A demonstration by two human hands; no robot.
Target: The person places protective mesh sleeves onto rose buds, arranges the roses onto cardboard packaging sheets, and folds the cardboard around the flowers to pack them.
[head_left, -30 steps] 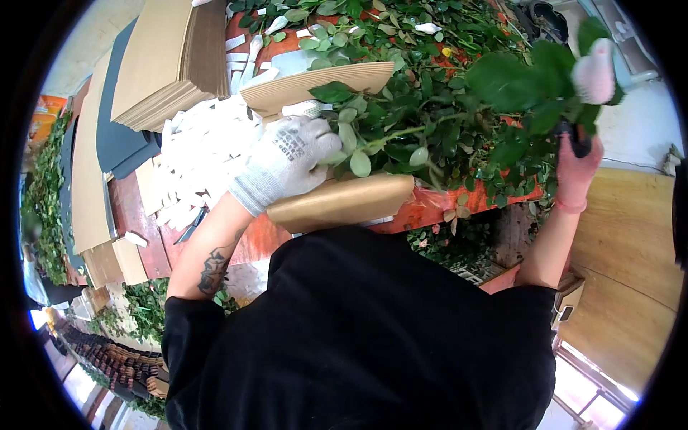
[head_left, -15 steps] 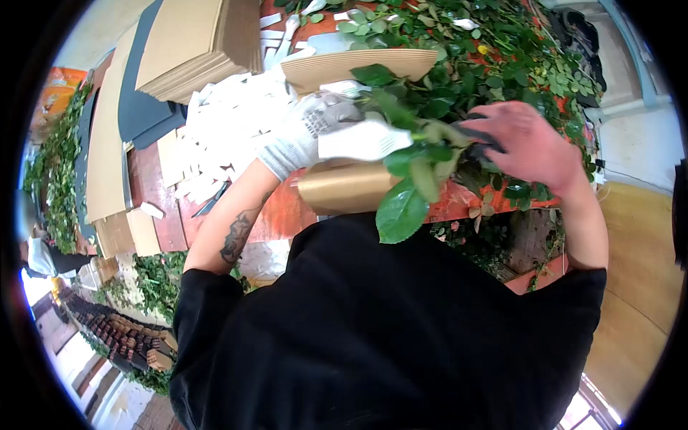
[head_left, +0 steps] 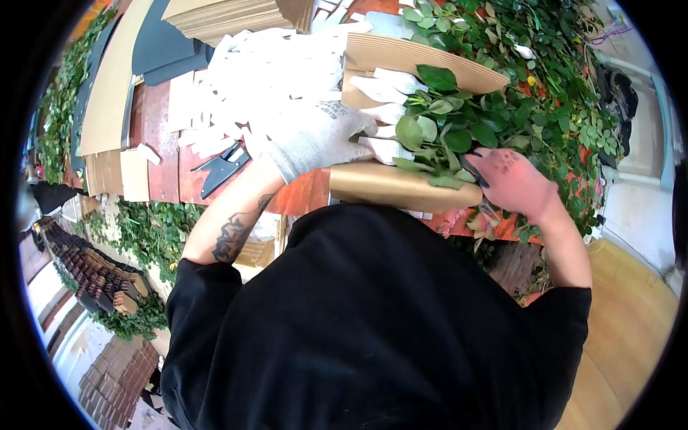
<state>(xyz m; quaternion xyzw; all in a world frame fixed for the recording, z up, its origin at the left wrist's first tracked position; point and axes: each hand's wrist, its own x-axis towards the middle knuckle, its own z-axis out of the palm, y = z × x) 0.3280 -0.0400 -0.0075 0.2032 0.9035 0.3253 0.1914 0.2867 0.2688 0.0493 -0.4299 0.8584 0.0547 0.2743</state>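
Several roses with white mesh sleeves [head_left: 388,150] over their heads lie side by side on a brown cardboard wrapper [head_left: 401,188], whose front and back edges curl up. My left hand [head_left: 326,136], in a white glove, has its fingers closed round the sleeved head nearest me. In a pink glove, my right hand [head_left: 512,179] is at the leafy stems [head_left: 459,129] by the wrapper's right end. Something black shows at its fingers; what else it grips is hidden.
White paper sleeves [head_left: 276,68] are heaped left of the wrapper, with a black stapler [head_left: 223,170] in front. Stacked cardboard [head_left: 236,18] stands behind them. Cut rose greenery [head_left: 559,93] covers the table's back right. Dark sheets [head_left: 161,46] lie at the back left.
The rose carried by my right hand has come from the right onto the wrapper beside the others. My left hand has closed round a sleeved head. The view has shifted, showing the wrapper further right.
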